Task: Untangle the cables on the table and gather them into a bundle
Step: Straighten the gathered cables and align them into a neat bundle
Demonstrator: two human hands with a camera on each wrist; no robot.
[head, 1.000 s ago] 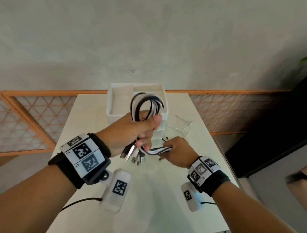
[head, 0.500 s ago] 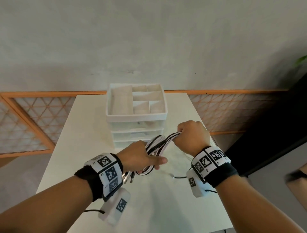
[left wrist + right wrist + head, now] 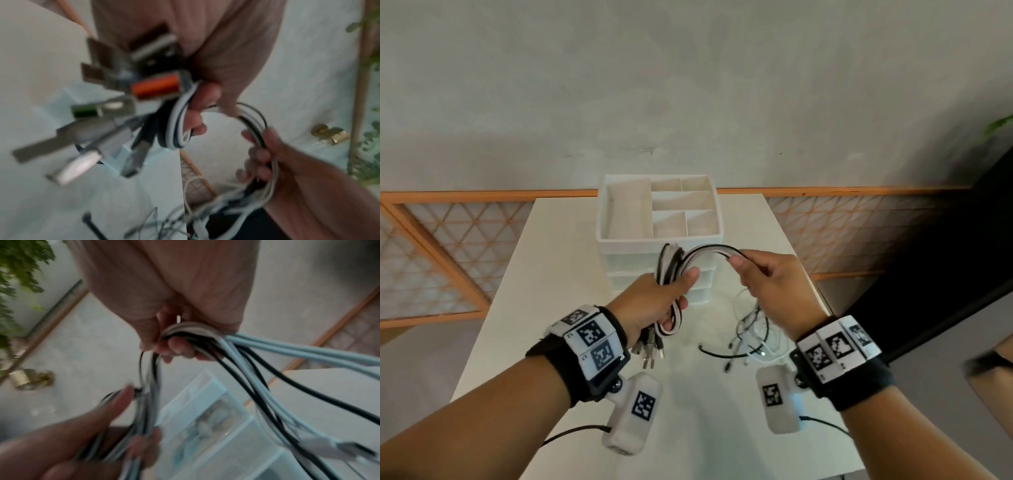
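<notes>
My left hand grips a folded bundle of black and white cables above the white table. Their USB plugs hang below the fist; in the left wrist view the plugs are close and blurred beside the left fingers. From the bundle the cable strands arch rightward to my right hand, which holds them. The right wrist view shows these strands clamped under the curled right fingers. The loose cable tails trail onto the table below the right hand.
A white drawer organiser with open top compartments stands at the table's far middle, just behind both hands. An orange lattice railing runs behind the table. The table's right edge lies under my right wrist, with dark floor beyond.
Both hands have risen from low over the table. The left hand now holds the bundle upright, and the right hand has drawn the strands into an arch to the right.
</notes>
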